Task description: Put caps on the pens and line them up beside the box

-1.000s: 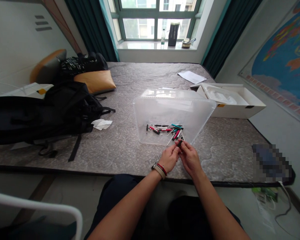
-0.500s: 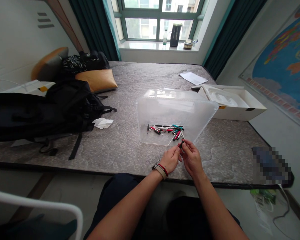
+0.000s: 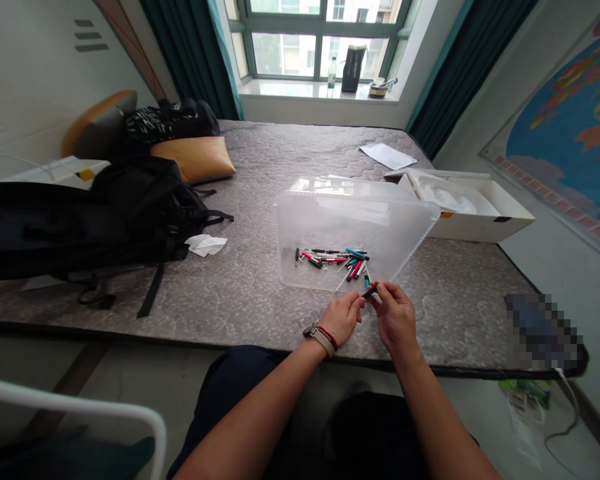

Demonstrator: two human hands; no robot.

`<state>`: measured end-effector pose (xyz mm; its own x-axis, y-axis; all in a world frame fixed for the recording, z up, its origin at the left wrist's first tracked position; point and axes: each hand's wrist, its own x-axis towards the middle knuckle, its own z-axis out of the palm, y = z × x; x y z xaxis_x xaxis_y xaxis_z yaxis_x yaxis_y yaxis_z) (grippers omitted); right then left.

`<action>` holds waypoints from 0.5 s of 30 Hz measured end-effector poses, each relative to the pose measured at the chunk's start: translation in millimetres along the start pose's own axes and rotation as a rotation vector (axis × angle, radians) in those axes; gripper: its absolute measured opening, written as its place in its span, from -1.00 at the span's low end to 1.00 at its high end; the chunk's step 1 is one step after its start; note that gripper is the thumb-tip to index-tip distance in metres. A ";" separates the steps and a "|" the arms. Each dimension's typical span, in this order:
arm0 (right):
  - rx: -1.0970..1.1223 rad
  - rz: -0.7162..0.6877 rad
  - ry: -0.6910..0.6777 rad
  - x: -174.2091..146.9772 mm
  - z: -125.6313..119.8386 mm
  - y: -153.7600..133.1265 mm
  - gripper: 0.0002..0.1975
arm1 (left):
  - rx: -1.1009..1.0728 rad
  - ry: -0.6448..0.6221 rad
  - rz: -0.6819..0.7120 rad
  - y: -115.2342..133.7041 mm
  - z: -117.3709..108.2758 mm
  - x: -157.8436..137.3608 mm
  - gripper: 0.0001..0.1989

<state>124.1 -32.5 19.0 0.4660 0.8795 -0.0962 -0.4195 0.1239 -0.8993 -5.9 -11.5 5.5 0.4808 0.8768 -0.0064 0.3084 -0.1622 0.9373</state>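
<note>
A short, dark pen part [image 3: 369, 292] is stretched between my two hands, just in front of the clear plastic bin [image 3: 340, 223]. The fingertips of my left hand [image 3: 341, 319] pinch its left end, and my right hand [image 3: 396, 316] grips the other end between thumb and fingers. On the bin's floor lies a loose heap of pens and pen parts [image 3: 333, 258] in black, white, red and teal, with thin white refills among them. A teal piece [image 3: 367, 281] shows right behind my right fingertips.
Right of the bin stands an open white box [image 3: 470, 223]; white paper [image 3: 387, 157] lies behind it. A black backpack [image 3: 145, 200], a tan cushion [image 3: 195, 159] and a crumpled tissue [image 3: 207, 245] are on the left. The padded surface ends at a dark front edge [image 3: 280, 351].
My right hand has shifted slightly right, away from my left, and more of the black pen part shows between them. The pens in the bin look the same.
</note>
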 end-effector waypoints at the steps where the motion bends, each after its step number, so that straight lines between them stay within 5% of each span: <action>1: 0.002 -0.001 0.004 0.4 -0.5 -0.4 -0.83 | 0.007 -0.002 0.000 0.3 -0.2 -0.2 -0.62; 15: -0.010 0.036 -0.028 -0.4 0.2 -2.7 -0.80 | 0.002 0.006 0.001 1.8 -0.8 -2.7 -0.59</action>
<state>124.9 -33.1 21.5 0.4289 0.8958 -0.1167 -0.4278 0.0876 -0.8996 -7.3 -13.8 7.5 0.4758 0.8795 -0.0037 0.3102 -0.1638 0.9365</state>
